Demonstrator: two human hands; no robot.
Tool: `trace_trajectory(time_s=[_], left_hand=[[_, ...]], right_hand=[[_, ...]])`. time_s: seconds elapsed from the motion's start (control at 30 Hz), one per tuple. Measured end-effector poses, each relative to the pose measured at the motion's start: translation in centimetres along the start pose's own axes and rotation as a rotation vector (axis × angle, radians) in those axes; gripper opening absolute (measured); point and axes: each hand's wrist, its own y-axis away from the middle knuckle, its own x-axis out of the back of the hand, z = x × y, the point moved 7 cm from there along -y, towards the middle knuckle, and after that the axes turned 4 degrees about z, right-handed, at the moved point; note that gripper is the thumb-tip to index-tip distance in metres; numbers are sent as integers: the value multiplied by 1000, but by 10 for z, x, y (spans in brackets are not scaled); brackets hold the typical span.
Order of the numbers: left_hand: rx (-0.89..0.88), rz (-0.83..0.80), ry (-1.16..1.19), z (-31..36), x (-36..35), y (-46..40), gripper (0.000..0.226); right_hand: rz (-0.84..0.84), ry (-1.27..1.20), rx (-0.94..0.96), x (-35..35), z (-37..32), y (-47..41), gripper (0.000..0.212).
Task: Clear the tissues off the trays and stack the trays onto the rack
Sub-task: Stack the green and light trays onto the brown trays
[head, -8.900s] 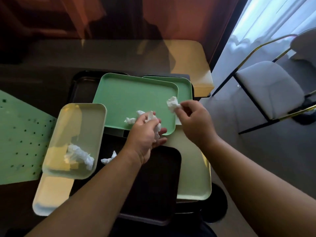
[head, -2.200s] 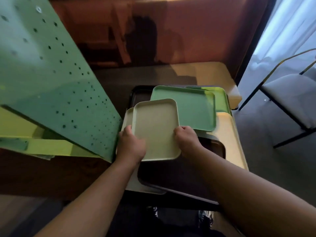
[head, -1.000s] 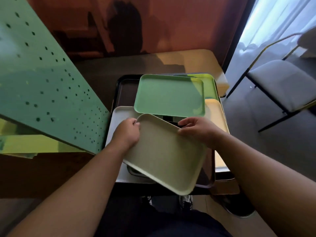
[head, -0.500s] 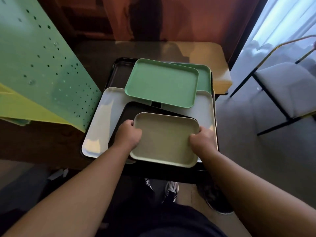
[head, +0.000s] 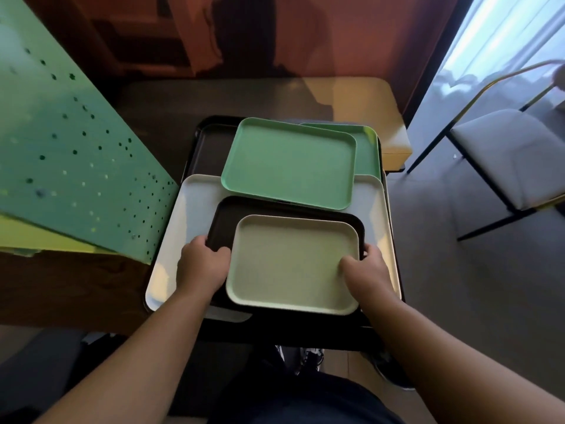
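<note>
A small beige tray (head: 293, 264) lies inside a dark brown tray (head: 226, 215) near the table's front edge. My left hand (head: 201, 266) grips the brown tray's left rim. My right hand (head: 368, 270) holds its right rim, thumb resting on the beige tray. Both trays sit on a large white tray (head: 189, 209). Behind them a green tray (head: 290, 160) overlaps a second green tray (head: 367, 145) and a black tray (head: 208, 148). No tissues are visible on any tray. The green perforated rack panel (head: 61, 148) stands at the left.
A yellow shelf edge (head: 36, 237) shows under the rack panel. A white-cushioned chair (head: 507, 157) with a gold and black frame stands at the right on grey floor. The table's far right corner (head: 367, 99) is lit tan. My shoes show below the table edge.
The beige tray has been set down square inside the dark brown tray. My hands have slid from the beige tray's sides out to the brown tray's rims.
</note>
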Motion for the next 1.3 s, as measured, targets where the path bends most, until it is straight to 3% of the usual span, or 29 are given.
trace_trajectory(time_s=[0.13, 0.2, 0.33, 0.6, 0.77, 0.87, 1.13, 1.2, 1.3], left_hand=[[-84, 14, 107, 41, 19, -26, 33], [-131, 17, 147, 70, 22, -48, 37], [-162, 45, 166, 115, 17, -93, 62], [-163, 20, 141, 135, -13, -158, 65], [-216, 48, 106, 139, -21, -171, 61], [-257, 32, 110, 141, -24, -171, 62], [-263, -61, 137, 144, -36, -158, 68], [-249, -26, 181, 148, -28, -157, 66], [-269, 17, 261, 156, -10, -150, 65]], right_hand=[[76, -113, 121, 12, -49, -10, 37], [98, -140, 146, 16, -80, -25, 29], [136, -101, 107, 14, -126, -70, 31], [196, 4, 94, -8, -161, -124, 39], [288, 153, 94, -19, -163, -137, 26], [319, 202, 76, -19, -161, -138, 34], [191, -43, 6, -14, -153, -134, 64], [169, -116, -19, -8, -154, -131, 60], [103, -320, -51, 0, -152, -123, 31]])
